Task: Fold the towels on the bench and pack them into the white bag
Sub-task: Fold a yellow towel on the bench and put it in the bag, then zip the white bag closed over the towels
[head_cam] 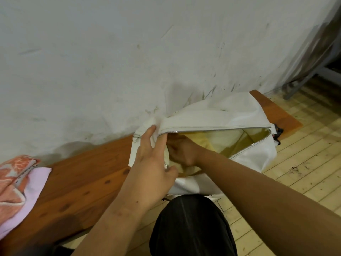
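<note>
At the worktop's [88, 174] right end: packing step, with a yellow towel [198, 141] inside the white bag [230, 115].
The left hand [153, 159], fingers spread and straight, props the unzipped mouth at the bag's 9 o'clock. The right hand [181, 152] lies inside on the towel; its grip cannot be told. An orange towel [13, 182] and a pink towel [35, 182] wait at 8 o'clock. The next move probably calls for seating the towel flat.

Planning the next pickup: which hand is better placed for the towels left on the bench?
Probably left: left hand rests on the white bag, nearer the towels; right hand is inside.
</note>
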`<state>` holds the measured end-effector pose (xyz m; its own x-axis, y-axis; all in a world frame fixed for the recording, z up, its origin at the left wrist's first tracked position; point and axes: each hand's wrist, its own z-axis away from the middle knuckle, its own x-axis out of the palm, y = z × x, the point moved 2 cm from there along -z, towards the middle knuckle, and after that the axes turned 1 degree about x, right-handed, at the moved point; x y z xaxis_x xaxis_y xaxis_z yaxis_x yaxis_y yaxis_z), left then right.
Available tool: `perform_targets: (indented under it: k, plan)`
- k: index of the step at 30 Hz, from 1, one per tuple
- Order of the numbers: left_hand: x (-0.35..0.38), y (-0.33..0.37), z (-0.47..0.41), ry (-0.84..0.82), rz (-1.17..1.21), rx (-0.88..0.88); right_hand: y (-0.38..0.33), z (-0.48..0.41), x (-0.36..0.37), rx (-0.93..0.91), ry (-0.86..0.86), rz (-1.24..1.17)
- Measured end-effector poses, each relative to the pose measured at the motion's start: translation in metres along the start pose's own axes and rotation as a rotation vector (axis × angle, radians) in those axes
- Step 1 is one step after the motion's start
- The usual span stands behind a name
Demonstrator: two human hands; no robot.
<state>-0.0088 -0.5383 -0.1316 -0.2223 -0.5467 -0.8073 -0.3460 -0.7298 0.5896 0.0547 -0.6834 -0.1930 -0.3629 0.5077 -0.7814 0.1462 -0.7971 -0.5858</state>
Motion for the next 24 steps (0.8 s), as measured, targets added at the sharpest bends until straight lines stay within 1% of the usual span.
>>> perform_targets:
  k: [1,2,4,6,8,10,12,14,16,19,24]
  plan:
    - [-0.003,-0.001,0.0,-0.037,0.027,-0.012,0.007,0.006,-0.005,0.014,0.075,-0.099]
    - [-0.005,-0.002,0.0,-0.074,0.047,-0.012,0.014,0.013,-0.009,0.042,0.134,-0.14]
    - [-0.007,-0.004,0.002,-0.143,0.069,0.007,0.024,0.032,-0.018,0.075,0.274,-0.145]
    - [-0.007,-0.008,0.003,-0.187,0.102,0.019,0.031,0.054,-0.023,0.172,0.357,-0.213]
    - [-0.01,-0.012,0.007,-0.19,0.146,0.033,0.031,0.077,-0.023,0.266,0.394,-0.262]
    - [-0.015,-0.015,0.013,-0.161,0.181,0.058,0.026,0.098,-0.021,0.296,0.493,-0.294]
    - [-0.021,-0.02,0.021,-0.116,0.163,0.083,0.01,0.116,-0.021,0.282,0.611,-0.39]
    - [-0.028,-0.029,0.031,-0.078,0.124,0.074,-0.015,0.13,-0.016,0.247,0.666,-0.524]
    - [-0.036,-0.041,0.044,-0.063,0.088,0.037,-0.05,0.135,-0.011,0.179,0.651,-0.618]
    - [-0.049,-0.062,0.067,-0.047,0.036,-0.004,-0.099,0.129,0.004,0.052,0.546,-0.683]
    - [-0.076,-0.103,0.112,-0.006,-0.039,-0.041,-0.153,0.093,0.043,-0.036,0.373,-0.709]
